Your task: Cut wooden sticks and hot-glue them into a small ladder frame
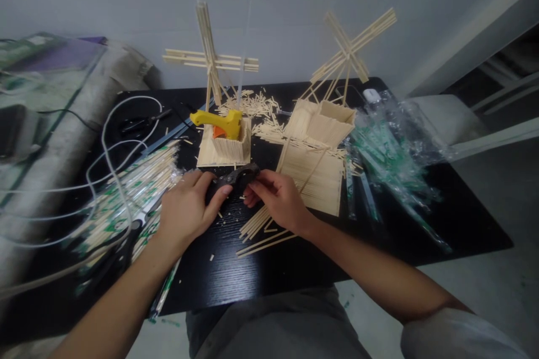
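Near the middle of the table, my left hand (189, 202) is wrapped round a dark hand tool (242, 176), blurred, with a rounded head; its exact kind is unclear. Close to that head, my right hand (278, 196) has its fingers pinched together, and what they hold is too small to make out. Loose bamboo sticks (256, 224) lie under my right hand. Behind the tool, a yellow hot glue gun (223, 122) rests in a small stick-built box (231, 150). A flat panel of sticks (314, 179) lies beyond my right wrist.
Two stick windmill shapes (210, 59) (348, 53) stand at the back, with a heap of cut stick pieces (252, 106) between them. Packaged sticks (130, 190), scissors (135, 227) and white cable (103, 151) lie left. Plastic wrappers (391, 157) cover the right side.
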The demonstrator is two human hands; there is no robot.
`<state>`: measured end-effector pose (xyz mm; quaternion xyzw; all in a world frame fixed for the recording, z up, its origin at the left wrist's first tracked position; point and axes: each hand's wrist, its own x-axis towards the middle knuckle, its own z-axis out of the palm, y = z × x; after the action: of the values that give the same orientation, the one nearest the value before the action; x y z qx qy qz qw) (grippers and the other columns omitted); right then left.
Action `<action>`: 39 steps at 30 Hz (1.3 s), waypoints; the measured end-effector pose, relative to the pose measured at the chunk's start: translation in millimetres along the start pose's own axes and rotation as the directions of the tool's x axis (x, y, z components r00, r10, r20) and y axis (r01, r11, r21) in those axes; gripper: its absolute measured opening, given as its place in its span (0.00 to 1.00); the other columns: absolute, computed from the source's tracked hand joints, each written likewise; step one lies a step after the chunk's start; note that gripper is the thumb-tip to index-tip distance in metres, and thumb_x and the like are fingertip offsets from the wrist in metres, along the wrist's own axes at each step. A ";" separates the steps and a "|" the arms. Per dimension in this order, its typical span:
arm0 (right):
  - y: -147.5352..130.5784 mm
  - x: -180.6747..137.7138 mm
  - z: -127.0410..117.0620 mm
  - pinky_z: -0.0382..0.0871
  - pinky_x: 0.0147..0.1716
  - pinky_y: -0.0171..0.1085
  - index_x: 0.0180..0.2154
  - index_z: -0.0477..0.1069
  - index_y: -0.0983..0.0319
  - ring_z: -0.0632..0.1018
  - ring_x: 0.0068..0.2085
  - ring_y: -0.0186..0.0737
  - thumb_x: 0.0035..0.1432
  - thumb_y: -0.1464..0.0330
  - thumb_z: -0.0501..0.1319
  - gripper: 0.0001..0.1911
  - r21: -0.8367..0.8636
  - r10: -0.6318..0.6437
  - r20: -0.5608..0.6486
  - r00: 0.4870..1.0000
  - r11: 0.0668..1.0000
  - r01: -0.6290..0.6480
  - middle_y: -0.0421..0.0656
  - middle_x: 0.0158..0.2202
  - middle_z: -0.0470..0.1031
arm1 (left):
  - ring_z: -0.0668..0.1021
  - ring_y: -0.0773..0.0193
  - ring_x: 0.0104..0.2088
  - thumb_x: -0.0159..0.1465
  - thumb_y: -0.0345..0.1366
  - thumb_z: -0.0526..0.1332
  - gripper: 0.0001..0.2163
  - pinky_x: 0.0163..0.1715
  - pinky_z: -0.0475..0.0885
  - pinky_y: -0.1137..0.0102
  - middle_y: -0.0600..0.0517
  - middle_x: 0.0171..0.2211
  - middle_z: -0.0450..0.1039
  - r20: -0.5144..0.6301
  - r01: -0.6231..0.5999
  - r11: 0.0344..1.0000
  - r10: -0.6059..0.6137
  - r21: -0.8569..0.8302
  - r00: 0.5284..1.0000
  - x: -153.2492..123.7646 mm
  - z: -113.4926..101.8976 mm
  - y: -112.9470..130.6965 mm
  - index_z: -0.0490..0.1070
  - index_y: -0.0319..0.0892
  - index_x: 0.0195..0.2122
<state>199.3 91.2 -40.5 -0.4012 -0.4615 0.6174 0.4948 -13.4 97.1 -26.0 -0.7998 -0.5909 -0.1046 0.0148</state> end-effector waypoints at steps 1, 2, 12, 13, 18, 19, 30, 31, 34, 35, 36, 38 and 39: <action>0.1 0.0 -0.4 0.82 0.30 0.35 0.34 0.75 0.62 0.81 0.27 0.35 0.62 0.53 0.70 0.19 -0.004 0.000 0.000 1.000 1.000 0.000 0.40 0.28 0.79 | 0.80 0.50 0.40 0.75 0.58 0.42 0.29 0.34 0.68 0.62 0.45 0.39 0.78 -0.007 -0.008 1.000 0.008 -0.004 1.000 0.1 0.9 -0.7 0.75 0.42 0.43; 0.2 0.1 -0.8 0.82 0.30 0.36 0.34 0.75 0.62 0.81 0.27 0.35 0.62 0.52 0.70 0.19 -0.007 0.001 0.003 1.000 1.000 -0.001 0.40 0.28 0.79 | 0.80 0.50 0.40 0.75 0.58 0.42 0.29 0.35 0.69 0.62 0.45 0.39 0.78 -0.012 -0.013 1.000 0.013 -0.007 1.000 0.1 1.8 -1.5 0.75 0.42 0.43; -0.3 0.1 -0.6 0.83 0.30 0.37 0.35 0.76 0.61 0.81 0.27 0.36 0.60 0.52 0.71 0.19 -0.009 0.014 -0.011 1.000 1.000 -0.014 0.40 0.28 0.79 | 0.80 0.50 0.37 0.75 0.57 0.44 0.28 0.31 0.65 0.62 0.46 0.35 0.77 0.029 0.019 1.000 -0.019 -0.003 0.999 0.5 -0.4 -0.2 0.75 0.42 0.39; -0.4 0.2 -0.6 0.83 0.31 0.37 0.35 0.76 0.61 0.82 0.27 0.36 0.60 0.52 0.71 0.19 -0.012 0.016 -0.011 1.000 1.000 -0.016 0.40 0.28 0.80 | 0.79 0.50 0.37 0.75 0.57 0.44 0.28 0.31 0.65 0.62 0.45 0.36 0.77 0.028 0.021 1.000 -0.020 -0.005 0.999 0.5 -0.5 -0.3 0.75 0.42 0.39; 0.0 0.8 -1.5 0.82 0.31 0.37 0.35 0.76 0.62 0.82 0.28 0.37 0.59 0.52 0.72 0.19 -0.035 0.011 -0.016 1.000 0.999 -0.012 0.41 0.29 0.81 | 0.80 0.50 0.41 0.74 0.57 0.44 0.28 0.35 0.68 0.62 0.44 0.40 0.78 -0.011 0.007 0.999 -0.007 -0.040 1.000 0.1 0.9 -1.8 0.76 0.42 0.44; 0.4 0.9 -1.8 0.82 0.31 0.37 0.35 0.76 0.62 0.82 0.28 0.37 0.59 0.52 0.72 0.19 -0.034 0.009 -0.018 1.000 0.999 -0.010 0.41 0.29 0.81 | 0.80 0.50 0.41 0.74 0.58 0.43 0.28 0.36 0.68 0.62 0.44 0.41 0.79 -0.014 0.000 0.999 0.000 -0.047 1.000 0.0 1.1 -1.9 0.76 0.42 0.45; 6.1 1.6 -1.9 0.82 0.32 0.36 0.37 0.77 0.61 0.83 0.31 0.37 0.59 0.55 0.73 0.16 0.009 -0.003 -0.021 1.000 1.000 0.003 0.42 0.33 0.82 | 0.80 0.49 0.41 0.74 0.58 0.44 0.29 0.40 0.70 0.60 0.44 0.40 0.79 -0.005 0.001 0.985 -0.002 -0.173 1.000 0.5 2.2 -4.6 0.76 0.41 0.44; 5.9 1.6 -1.7 0.82 0.32 0.36 0.37 0.77 0.61 0.83 0.31 0.37 0.59 0.55 0.73 0.16 0.017 -0.001 -0.020 1.000 1.000 0.001 0.42 0.33 0.82 | 0.80 0.49 0.40 0.74 0.58 0.44 0.28 0.39 0.70 0.61 0.44 0.38 0.78 0.004 0.012 0.983 -0.012 -0.182 1.000 0.8 1.2 -4.8 0.76 0.41 0.42; 3.5 1.0 -1.0 0.81 0.31 0.35 0.38 0.78 0.61 0.83 0.30 0.37 0.59 0.55 0.73 0.16 0.039 0.000 -0.010 1.000 0.999 0.000 0.41 0.32 0.83 | 0.78 0.52 0.34 0.73 0.58 0.46 0.26 0.35 0.67 0.63 0.46 0.32 0.76 0.028 0.049 0.970 -0.044 -0.239 0.999 2.2 -3.3 -4.4 0.74 0.43 0.35; 2.3 0.7 -0.8 0.81 0.31 0.35 0.39 0.78 0.60 0.83 0.30 0.36 0.60 0.55 0.72 0.16 0.040 -0.001 -0.005 1.000 0.999 0.001 0.41 0.32 0.83 | 0.77 0.54 0.32 0.72 0.57 0.47 0.26 0.34 0.66 0.63 0.47 0.30 0.75 0.036 0.069 0.957 -0.061 -0.282 0.997 2.8 -5.0 -4.2 0.72 0.43 0.32; 1.1 0.3 -0.7 0.81 0.31 0.35 0.40 0.78 0.60 0.83 0.30 0.36 0.60 0.56 0.72 0.15 0.040 -0.002 -0.001 1.000 0.999 0.002 0.41 0.32 0.83 | 0.76 0.56 0.30 0.72 0.57 0.48 0.25 0.32 0.65 0.64 0.49 0.27 0.74 0.044 0.092 0.938 -0.082 -0.333 0.996 3.4 -6.5 -3.9 0.71 0.44 0.29; -1.1 -0.4 -0.6 0.81 0.31 0.36 0.43 0.78 0.59 0.83 0.30 0.36 0.61 0.57 0.72 0.15 0.037 -0.011 0.011 1.000 0.999 0.011 0.41 0.32 0.83 | 0.73 0.60 0.25 0.71 0.56 0.49 0.25 0.30 0.63 0.66 0.51 0.22 0.70 0.061 0.139 0.893 -0.125 -0.428 0.990 4.6 -8.4 -3.9 0.68 0.44 0.25; -1.9 -0.7 -0.6 0.81 0.31 0.36 0.45 0.79 0.59 0.83 0.31 0.36 0.62 0.58 0.71 0.15 0.038 -0.018 0.020 1.000 0.999 0.017 0.40 0.32 0.83 | 0.71 0.61 0.24 0.72 0.56 0.49 0.26 0.29 0.63 0.66 0.52 0.20 0.69 0.069 0.157 0.874 -0.141 -0.461 0.988 5.1 -8.6 -4.2 0.67 0.45 0.23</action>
<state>200.4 90.8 -38.8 -0.3815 -0.4585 0.6256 0.5029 -17.2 101.9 -17.1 -0.7339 -0.6085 -0.2304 -0.1949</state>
